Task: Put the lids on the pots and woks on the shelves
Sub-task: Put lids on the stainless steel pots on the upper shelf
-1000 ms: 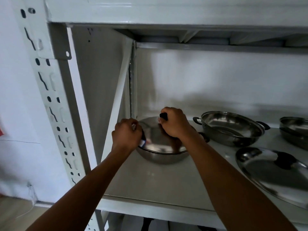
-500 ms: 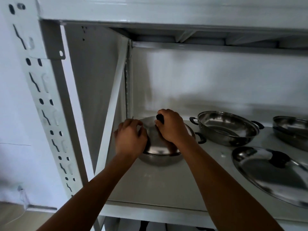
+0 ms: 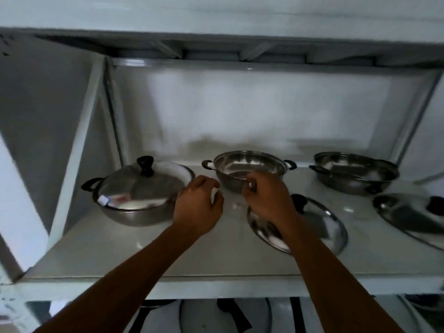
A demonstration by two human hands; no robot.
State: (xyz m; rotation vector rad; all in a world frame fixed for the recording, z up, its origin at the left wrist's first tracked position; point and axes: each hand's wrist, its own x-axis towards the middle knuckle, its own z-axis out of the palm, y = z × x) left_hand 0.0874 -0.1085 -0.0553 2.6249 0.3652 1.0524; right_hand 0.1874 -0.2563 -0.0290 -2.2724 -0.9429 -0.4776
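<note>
On the white shelf (image 3: 120, 251), the left steel pot (image 3: 134, 212) wears its lid (image 3: 141, 186) with a black knob. The middle pot (image 3: 247, 169) and the right pot (image 3: 353, 174) stand uncovered. A loose lid (image 3: 319, 224) lies in front of the middle pot, and another lid (image 3: 408, 217) lies in front of the right pot. My left hand (image 3: 197, 207) hovers open between the left and middle pots. Hovering over the near lid's left edge, just before the middle pot, my right hand (image 3: 269, 198) has loosely curled fingers with nothing seen in them.
A slanted white brace (image 3: 79, 150) and the shelf's side wall close off the left. The upper shelf's underside (image 3: 216, 44) hangs low overhead. More cookware shows dimly on the level below (image 3: 225, 316).
Both hands have let go of the left pot and its lid, which now rests on it. They moved right toward the middle pot, and the view swung right.
</note>
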